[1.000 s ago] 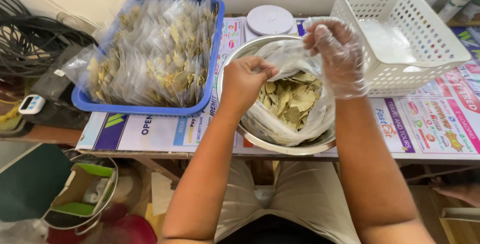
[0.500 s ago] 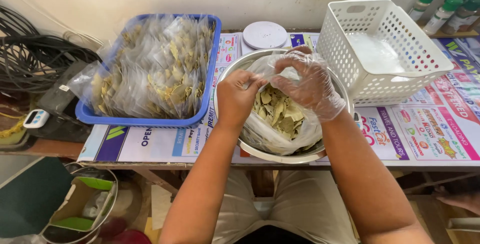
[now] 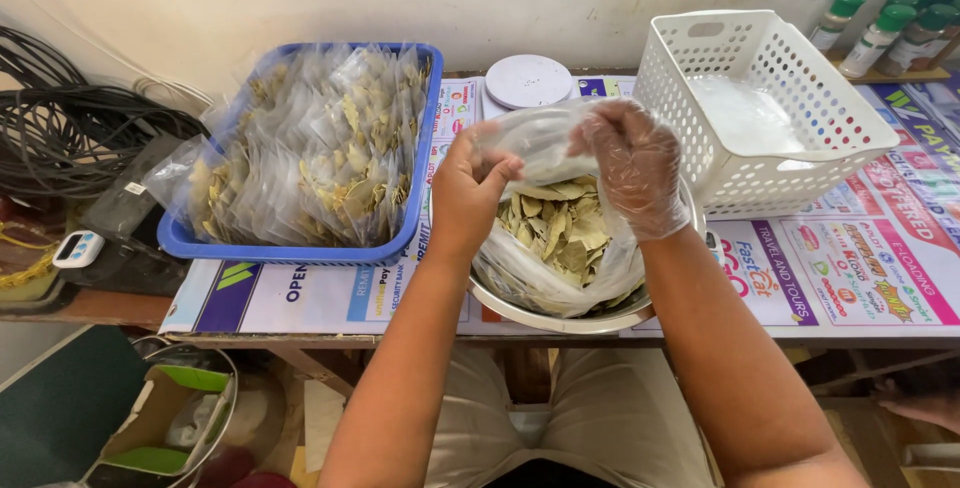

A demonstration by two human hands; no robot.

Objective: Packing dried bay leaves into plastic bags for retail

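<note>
A: Report surroundings, left to right.

B: I see coiled black cables (image 3: 70, 138) at far left, against the wall. Below them lies a small white digital timer (image 3: 78, 247). Next, a blue plastic tray (image 3: 290, 248) holds many small clear packets of dried leaves (image 3: 320, 148), stacked on edge. Behind the work area sits a round white kitchen scale (image 3: 528, 80). At right stands a white perforated plastic basket (image 3: 800, 148), tilted slightly and just beside the bowl. Green-capped bottles (image 3: 880, 33) stand at the far right rear. Printed posters (image 3: 860, 268) cover the tabletop.

A: Obstructions?

B: The basket crowds the right side of the bowl. The tray edge is near the left wrist.

A: Grip status?

B: My left hand (image 3: 468, 198) is bare; its fingers are pressed together, pinching the rim of the clear plastic bag (image 3: 530, 138). My right hand (image 3: 632, 168) wears a thin transparent glove; its fingers are curled and closed on the opposite side of the bag's rim. Both hands hold the bag's mouth above the bowl.

A: Location and materials?

B: The bag sits inside a round stainless-steel bowl (image 3: 560, 320) at the table's front edge, centre. The film is thin, crinkled and glossy. Dried bay leaves (image 3: 560, 228) inside are flat, oval, pale green-brown and matte.
</note>
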